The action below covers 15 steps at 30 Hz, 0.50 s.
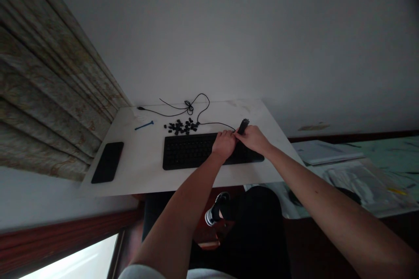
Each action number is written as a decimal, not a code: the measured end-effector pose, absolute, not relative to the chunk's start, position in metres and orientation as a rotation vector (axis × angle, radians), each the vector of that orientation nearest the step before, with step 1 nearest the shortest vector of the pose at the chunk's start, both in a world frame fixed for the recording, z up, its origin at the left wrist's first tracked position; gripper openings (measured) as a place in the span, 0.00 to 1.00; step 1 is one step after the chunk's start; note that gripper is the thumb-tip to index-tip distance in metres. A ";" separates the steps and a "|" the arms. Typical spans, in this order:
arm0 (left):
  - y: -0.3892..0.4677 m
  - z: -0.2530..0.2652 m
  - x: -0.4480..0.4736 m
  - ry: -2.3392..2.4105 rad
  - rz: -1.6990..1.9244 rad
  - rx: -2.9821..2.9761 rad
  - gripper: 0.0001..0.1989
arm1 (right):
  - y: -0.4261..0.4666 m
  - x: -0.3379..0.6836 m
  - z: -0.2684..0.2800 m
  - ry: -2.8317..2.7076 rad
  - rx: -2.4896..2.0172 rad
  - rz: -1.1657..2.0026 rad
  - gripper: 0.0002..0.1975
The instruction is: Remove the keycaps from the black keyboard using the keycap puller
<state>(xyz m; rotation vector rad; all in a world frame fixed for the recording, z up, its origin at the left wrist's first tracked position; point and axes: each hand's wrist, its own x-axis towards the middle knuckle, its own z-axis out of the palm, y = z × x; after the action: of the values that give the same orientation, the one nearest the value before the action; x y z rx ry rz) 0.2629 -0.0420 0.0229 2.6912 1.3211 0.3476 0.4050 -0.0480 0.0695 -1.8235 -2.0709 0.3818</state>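
Observation:
A black keyboard [188, 151] lies on the white table, its right half partly covered by my hands. My right hand [254, 137] is closed around a slim black tool that looks like a brush [243, 126], its end pointing up and away from me. Over the middle right of the keyboard, my left hand [224, 144] has its fingers curled and drawn together, with its tips close to my right fingers. Whatever those left fingers grip is hidden. Loose black keycaps [180, 127] lie in a pile behind the keyboard.
A black cable [189, 107] with a knotted loop runs along the back. To the left are a blue stick-like tool [144, 125] and a dark phone [108, 162]. A curtain [49, 74] hangs at the left; papers [327, 152] lie on a lower surface at the right.

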 end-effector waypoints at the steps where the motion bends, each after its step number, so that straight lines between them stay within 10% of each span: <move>1: -0.042 0.023 0.263 1.320 0.350 2.692 0.17 | -0.049 0.404 0.071 -2.073 -1.833 0.379 0.07; 15: -0.041 0.028 0.257 1.352 0.451 2.550 0.14 | -0.013 0.437 0.128 -1.350 -1.694 0.751 0.08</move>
<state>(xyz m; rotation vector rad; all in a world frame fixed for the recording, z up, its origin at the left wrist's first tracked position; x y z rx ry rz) 0.2574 -0.0406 0.0280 2.5496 1.3516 0.4507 0.4366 -0.0133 0.1279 -1.6943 -1.3504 0.7512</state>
